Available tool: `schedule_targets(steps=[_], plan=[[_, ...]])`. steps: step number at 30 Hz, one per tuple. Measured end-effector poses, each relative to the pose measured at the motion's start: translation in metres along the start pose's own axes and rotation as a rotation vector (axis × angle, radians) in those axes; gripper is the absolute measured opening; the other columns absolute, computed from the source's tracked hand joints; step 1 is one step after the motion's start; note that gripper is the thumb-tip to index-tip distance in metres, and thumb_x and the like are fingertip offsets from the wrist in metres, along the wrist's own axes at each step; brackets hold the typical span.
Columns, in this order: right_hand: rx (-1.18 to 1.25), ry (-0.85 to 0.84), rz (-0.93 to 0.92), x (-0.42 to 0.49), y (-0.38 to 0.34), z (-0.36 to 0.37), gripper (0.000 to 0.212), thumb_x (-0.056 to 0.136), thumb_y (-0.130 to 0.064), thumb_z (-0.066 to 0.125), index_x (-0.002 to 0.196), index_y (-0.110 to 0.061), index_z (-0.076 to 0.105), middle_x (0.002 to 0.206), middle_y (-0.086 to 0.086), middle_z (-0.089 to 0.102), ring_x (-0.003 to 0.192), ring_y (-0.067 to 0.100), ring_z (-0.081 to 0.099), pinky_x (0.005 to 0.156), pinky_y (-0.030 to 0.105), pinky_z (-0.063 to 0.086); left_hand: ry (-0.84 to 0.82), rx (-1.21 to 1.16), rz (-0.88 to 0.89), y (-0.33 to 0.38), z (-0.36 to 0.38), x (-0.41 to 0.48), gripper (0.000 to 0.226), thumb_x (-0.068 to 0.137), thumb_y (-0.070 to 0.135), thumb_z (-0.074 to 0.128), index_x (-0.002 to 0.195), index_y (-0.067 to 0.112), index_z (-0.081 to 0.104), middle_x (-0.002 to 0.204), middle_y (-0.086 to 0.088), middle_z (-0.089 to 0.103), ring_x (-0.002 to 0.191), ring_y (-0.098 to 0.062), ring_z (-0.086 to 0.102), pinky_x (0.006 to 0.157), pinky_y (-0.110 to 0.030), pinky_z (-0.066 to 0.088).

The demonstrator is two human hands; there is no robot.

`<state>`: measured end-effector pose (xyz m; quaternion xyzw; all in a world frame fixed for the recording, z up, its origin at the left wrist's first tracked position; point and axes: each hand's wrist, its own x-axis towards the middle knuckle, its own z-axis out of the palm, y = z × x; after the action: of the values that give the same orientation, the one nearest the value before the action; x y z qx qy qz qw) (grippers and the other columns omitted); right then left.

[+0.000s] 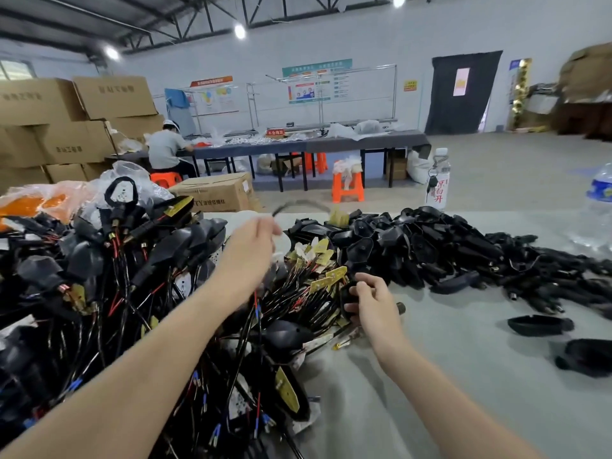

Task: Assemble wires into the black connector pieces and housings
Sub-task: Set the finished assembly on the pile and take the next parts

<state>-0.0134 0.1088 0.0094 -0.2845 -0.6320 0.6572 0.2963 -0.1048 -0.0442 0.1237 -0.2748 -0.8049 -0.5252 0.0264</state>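
1. My left hand (pixel 251 240) hangs above the wire heap (pixel 99 293). It is blurred, but its fingers seem to pinch a thin black wire (pixel 299 204) that arcs up and to the right.
2. My right hand (pixel 374 301) curls round a small black connector piece (pixel 347 298), low at the heap's right edge, close over the table (pixel 430 392).
3. The heap of wired parts fills the whole left side, down to my left forearm.
4. A pile of black housings (pixel 430 246) runs along the table's far edge, spreading rightward.
5. Bare grey tabletop lies under my right arm, between the heap and two loose housings (pixel 539 324).
6. A water bottle (pixel 438 180) stands behind the pile at the far edge.
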Motion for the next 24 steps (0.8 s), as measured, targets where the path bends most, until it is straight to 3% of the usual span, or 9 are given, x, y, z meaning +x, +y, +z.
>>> schedule_targets(steps=[2, 6, 9, 12, 17, 20, 24], plan=[[0.010, -0.028, -0.011, -0.005, -0.002, 0.001, 0.020, 0.104, -0.021, 0.040, 0.114, -0.028, 0.056, 0.092, -0.003, 0.062, 0.073, 0.010, 0.064, 0.074, 0.036, 0.052, 0.051, -0.125, 0.053, 0.033, -0.010, 0.006, 0.033, 0.109, 0.031, 0.031, 0.093, 0.020, 0.059, 0.059, 0.010, 0.041, 0.046, -0.005, 0.034, 0.042, -0.019, 0.028], [0.023, -0.029, -0.038, -0.013, -0.012, -0.003, 0.020, 0.104, -0.020, 0.041, 0.112, -0.028, 0.058, 0.091, -0.003, 0.062, 0.067, 0.006, 0.063, 0.070, 0.032, 0.051, 0.039, -0.593, 0.019, 0.084, -0.023, 0.006, 0.034, 0.110, 0.031, 0.030, 0.095, 0.016, 0.056, 0.051, 0.009, 0.038, 0.038, -0.006, 0.025, 0.035, -0.020, 0.018], [0.071, -0.064, -0.035, -0.019, -0.023, -0.010, 0.023, 0.104, -0.016, 0.040, 0.107, -0.029, 0.059, 0.092, -0.002, 0.063, 0.064, 0.008, 0.060, 0.057, 0.021, 0.048, -0.027, -0.825, -0.047, 0.087, -0.009, -0.014, 0.029, 0.110, 0.023, 0.030, 0.102, 0.014, 0.057, 0.055, 0.007, 0.051, 0.039, -0.006, 0.036, 0.035, -0.020, 0.028], [0.037, -0.093, -0.064, -0.021, -0.027, -0.018, 0.024, 0.102, -0.014, 0.042, 0.105, -0.030, 0.059, 0.093, -0.002, 0.064, 0.064, 0.009, 0.060, 0.058, 0.021, 0.047, -0.055, -0.877, -0.103, 0.066, 0.019, -0.040, 0.027, 0.110, 0.020, 0.033, 0.109, 0.012, 0.059, 0.068, 0.004, 0.062, 0.053, -0.009, 0.058, 0.048, -0.021, 0.046], [-0.164, -0.031, -0.075, -0.008, -0.018, -0.050, 0.026, 0.099, -0.012, 0.045, 0.116, -0.024, 0.060, 0.084, 0.011, 0.067, 0.071, 0.017, 0.058, 0.060, 0.027, 0.044, -0.107, -0.850, -0.161, 0.033, 0.051, -0.055, 0.023, 0.108, 0.024, 0.042, 0.109, 0.016, 0.064, 0.081, 0.004, 0.072, 0.074, -0.010, 0.068, 0.070, -0.027, 0.048], [-0.307, 0.020, -0.101, 0.010, -0.015, -0.071, 0.031, 0.098, -0.009, 0.042, 0.123, -0.019, 0.057, 0.089, 0.004, 0.063, 0.078, 0.021, 0.058, 0.071, 0.036, 0.048, -0.132, -0.813, -0.170, 0.034, 0.059, -0.046, 0.020, 0.104, 0.029, 0.051, 0.107, 0.020, 0.069, 0.084, 0.004, 0.072, 0.078, -0.010, 0.067, 0.070, -0.027, 0.049], [-0.450, 0.032, -0.172, 0.043, -0.024, -0.074, 0.029, 0.101, -0.015, 0.043, 0.128, -0.018, 0.054, 0.104, 0.005, 0.064, 0.080, 0.018, 0.058, 0.073, 0.033, 0.047, -0.120, -0.724, -0.114, 0.043, 0.063, -0.025, 0.020, 0.097, 0.039, 0.061, 0.091, 0.029, 0.078, 0.080, 0.007, 0.060, 0.069, -0.005, 0.054, 0.061, -0.021, 0.047]])
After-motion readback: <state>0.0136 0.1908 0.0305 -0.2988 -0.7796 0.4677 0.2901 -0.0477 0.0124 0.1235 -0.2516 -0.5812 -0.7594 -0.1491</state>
